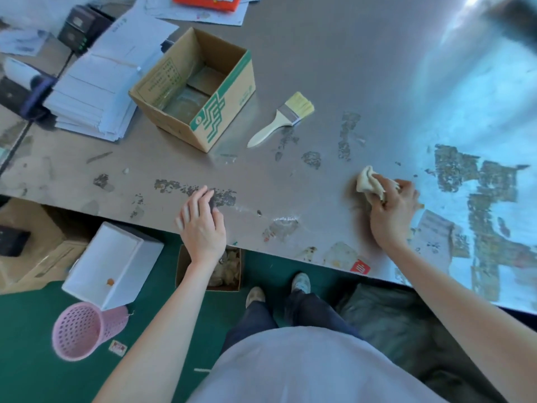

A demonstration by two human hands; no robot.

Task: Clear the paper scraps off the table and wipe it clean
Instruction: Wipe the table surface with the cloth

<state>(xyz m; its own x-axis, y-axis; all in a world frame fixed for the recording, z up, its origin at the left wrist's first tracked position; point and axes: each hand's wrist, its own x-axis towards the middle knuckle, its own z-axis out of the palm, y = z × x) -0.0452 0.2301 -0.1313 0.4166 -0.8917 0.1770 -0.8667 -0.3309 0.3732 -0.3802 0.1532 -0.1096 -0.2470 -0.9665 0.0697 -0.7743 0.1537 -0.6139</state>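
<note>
My right hand [393, 209] grips a crumpled cream cloth [370, 183] and presses it on the grey table [334, 68] near the front edge. My left hand [200, 221] rests palm down at the table's front edge, its fingers apart and curled over a dark worn patch [223, 197]; nothing shows in it. Stuck paper remnants [436, 231] and a red scrap [360, 267] lie along the front edge to the right. More flaky residue [345, 135] marks the middle of the table.
An open cardboard box [194, 91] and a paintbrush [282, 119] sit mid-table, paper stacks [96, 91] at the left. On the green floor below stand a white bin [113, 263], a pink basket [84, 330] and a small box of scraps [229, 269]. My feet are under the edge.
</note>
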